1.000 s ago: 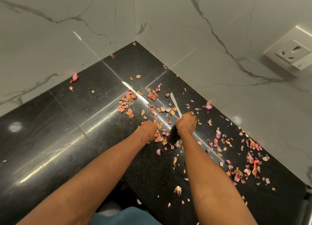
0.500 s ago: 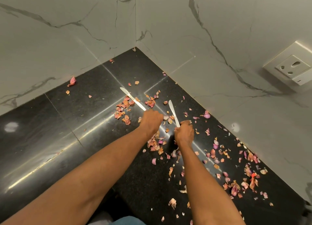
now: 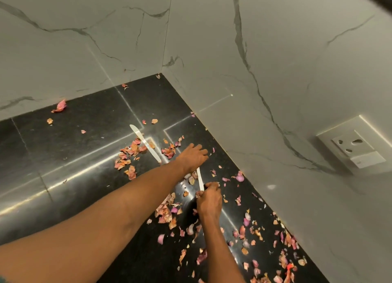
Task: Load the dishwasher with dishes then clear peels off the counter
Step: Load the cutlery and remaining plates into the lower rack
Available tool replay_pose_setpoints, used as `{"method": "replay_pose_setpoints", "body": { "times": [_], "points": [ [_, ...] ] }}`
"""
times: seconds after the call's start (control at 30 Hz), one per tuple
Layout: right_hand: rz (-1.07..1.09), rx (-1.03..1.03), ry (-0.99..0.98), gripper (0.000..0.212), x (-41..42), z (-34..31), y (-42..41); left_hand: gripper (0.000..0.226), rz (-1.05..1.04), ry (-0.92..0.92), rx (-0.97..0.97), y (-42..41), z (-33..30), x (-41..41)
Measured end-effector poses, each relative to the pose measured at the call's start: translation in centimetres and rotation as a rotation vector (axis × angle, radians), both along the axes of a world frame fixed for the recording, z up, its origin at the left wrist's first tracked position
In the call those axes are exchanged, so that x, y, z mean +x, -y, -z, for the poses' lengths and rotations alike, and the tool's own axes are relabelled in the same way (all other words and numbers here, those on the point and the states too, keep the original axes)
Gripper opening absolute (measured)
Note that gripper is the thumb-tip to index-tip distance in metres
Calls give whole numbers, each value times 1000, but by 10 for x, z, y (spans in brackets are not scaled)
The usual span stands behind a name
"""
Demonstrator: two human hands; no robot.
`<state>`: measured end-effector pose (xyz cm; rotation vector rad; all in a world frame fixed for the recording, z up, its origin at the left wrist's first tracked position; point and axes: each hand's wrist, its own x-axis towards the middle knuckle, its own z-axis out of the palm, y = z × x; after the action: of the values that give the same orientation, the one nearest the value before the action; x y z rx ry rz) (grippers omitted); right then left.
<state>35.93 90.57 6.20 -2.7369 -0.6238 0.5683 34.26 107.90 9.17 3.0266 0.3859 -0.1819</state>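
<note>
Head view: on the black counter [image 3: 70, 159] onion peels [image 3: 129, 157] lie scattered, thickest along the right wall. The right hand [image 3: 209, 202] grips a white knife [image 3: 199, 178] — its handle hidden in the fist. The left hand [image 3: 194, 156] reaches out flat, fingers straight, over peels — contact unclear. A second knife [image 3: 145, 143] lies loose beside it.

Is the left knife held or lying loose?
Loose: the left knife lies flat on the counter, left hand beside it, not touching.
</note>
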Motion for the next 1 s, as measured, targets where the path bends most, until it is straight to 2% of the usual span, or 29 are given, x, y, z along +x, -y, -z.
{"method": "replay_pose_setpoints", "body": {
  "times": [0.17,0.3,0.37,0.47,0.53,0.63,0.7,0.83,1.0],
  "points": [
    [-33,-21,39,36,2,2,-1,46,86,-98,57,-11,-3,6],
    [-63,-56,45,36,-1,2,0,51,194,-123,175,-13,-8,6],
    [-75,-43,60,34,-3,4,5,47,225,-116,227,-10,-8,-3],
    [-133,33,104,18,-8,9,16,42,266,-55,272,-5,-11,-29],
    [-160,13,195,20,-13,2,22,38,274,19,277,-2,-18,-50],
    [-183,82,228,6,-17,-17,37,33,225,146,254,7,-31,-77],
    [-221,99,271,10,-21,-36,46,33,187,187,233,17,-40,-94],
    [-241,112,301,14,-41,-75,65,35,104,154,176,42,-66,-125],
    [-193,215,237,10,-81,-93,100,22,-24,134,-9,72,-89,-168]
  ]
}}
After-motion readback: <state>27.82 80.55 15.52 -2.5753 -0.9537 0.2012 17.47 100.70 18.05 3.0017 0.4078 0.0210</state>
